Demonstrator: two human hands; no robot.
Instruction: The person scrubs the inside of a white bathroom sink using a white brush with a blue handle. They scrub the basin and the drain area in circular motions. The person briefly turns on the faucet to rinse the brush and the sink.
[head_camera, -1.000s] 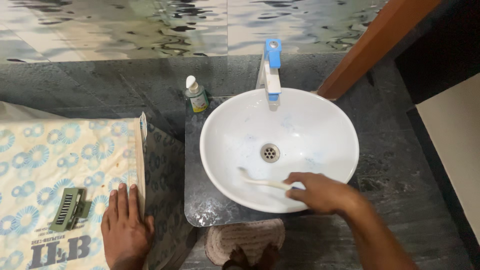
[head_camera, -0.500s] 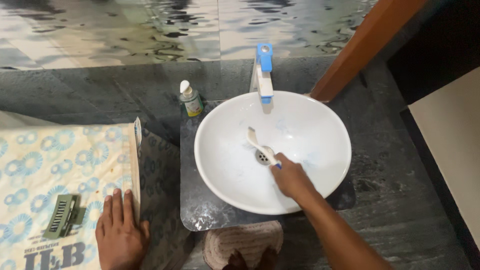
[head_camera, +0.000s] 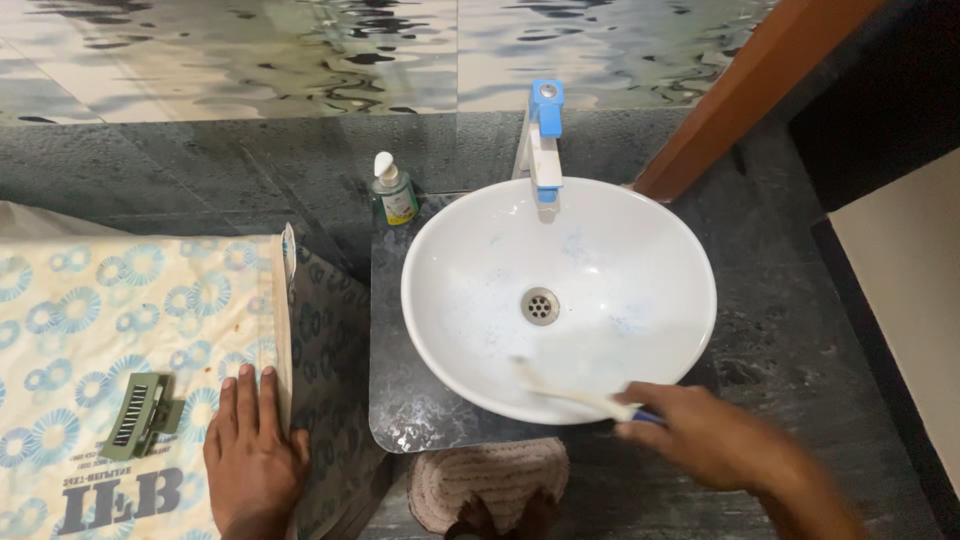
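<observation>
My right hand (head_camera: 715, 435) is closed around the brush (head_camera: 575, 397) handle; its head reaches left over the white basin's (head_camera: 660, 260) near rim. My left hand (head_camera: 252, 450) lies flat on the patterned cloth (head_camera: 90, 320).

The white basin (head_camera: 560, 300) fills the middle of the frame; its bowl is open except at the lower rim, where the right hand (head_camera: 705, 435) and its brush (head_camera: 570, 395) cross. The blue tap (head_camera: 545, 135) overhangs the upper rim, and a soap bottle (head_camera: 392, 190) stands just left of it. The dark counter (head_camera: 790, 330) at right lies bare up to the wooden post (head_camera: 740, 95). At lower left, the left hand (head_camera: 250, 455) and a green clip (head_camera: 140, 415) occupy the patterned cloth (head_camera: 100, 300).
</observation>
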